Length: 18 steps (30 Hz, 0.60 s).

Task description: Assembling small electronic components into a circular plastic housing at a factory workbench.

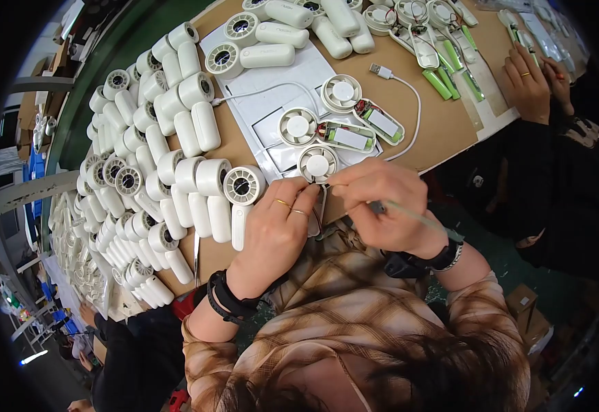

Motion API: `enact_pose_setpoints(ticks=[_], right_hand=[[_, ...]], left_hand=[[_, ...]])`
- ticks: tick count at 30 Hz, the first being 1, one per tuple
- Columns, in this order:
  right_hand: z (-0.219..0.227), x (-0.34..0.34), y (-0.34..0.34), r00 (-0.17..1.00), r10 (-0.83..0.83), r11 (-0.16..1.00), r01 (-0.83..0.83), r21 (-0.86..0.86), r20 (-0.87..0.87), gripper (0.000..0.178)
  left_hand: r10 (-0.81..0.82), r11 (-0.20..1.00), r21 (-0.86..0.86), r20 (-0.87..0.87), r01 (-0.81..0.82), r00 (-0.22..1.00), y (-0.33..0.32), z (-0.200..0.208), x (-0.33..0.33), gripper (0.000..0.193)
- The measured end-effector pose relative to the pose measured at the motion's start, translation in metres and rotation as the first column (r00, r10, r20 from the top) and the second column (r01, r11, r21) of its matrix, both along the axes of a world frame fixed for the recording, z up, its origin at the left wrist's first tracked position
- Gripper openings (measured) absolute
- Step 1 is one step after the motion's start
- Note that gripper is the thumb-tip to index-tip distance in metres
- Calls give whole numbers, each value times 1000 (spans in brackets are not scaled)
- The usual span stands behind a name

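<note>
Open fan sits at the near edge of the desk, between the two hands, handle shell toward the person. Left hand clamped on it, fingers at the neck. Right hand curled, fingertips at the neck too; can't tell if they're clamped on anything. Contents of that shell mostly hidden by the hands.

Just beyond: two more open units. Nearer shell holds a green cell with a white label, plus red wiring by the neck; farther shell loaded the same way. White USB cable curves round on the right. Far side: open shell with wires, loose green cells near it. Closed white fans packed in rows on the left. Cardboard box at lower right, contents not visible.
</note>
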State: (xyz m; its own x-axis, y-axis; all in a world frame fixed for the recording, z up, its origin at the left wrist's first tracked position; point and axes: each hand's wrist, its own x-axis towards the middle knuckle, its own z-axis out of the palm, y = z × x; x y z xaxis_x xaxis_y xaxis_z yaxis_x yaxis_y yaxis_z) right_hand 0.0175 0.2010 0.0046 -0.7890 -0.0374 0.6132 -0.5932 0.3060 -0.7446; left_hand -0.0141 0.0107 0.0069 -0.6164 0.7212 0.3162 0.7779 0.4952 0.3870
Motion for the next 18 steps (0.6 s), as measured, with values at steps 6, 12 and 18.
enact_pose_setpoints(ticks=[6, 12, 18], right_hand=[[-7, 11, 3, 988, -1, 996, 15, -86, 157, 16], [-17, 13, 1, 996, -22, 999, 25, -42, 82, 19], [-23, 8, 3, 1000, 17, 1000, -17, -23, -1, 20]], left_hand=[[83, 994, 69, 106, -90, 991, 3, 3, 1, 23], [94, 982, 146, 187, -123, 978, 3, 6, -4, 22], [121, 977, 144, 244, -159, 962, 4, 8, -4, 19]])
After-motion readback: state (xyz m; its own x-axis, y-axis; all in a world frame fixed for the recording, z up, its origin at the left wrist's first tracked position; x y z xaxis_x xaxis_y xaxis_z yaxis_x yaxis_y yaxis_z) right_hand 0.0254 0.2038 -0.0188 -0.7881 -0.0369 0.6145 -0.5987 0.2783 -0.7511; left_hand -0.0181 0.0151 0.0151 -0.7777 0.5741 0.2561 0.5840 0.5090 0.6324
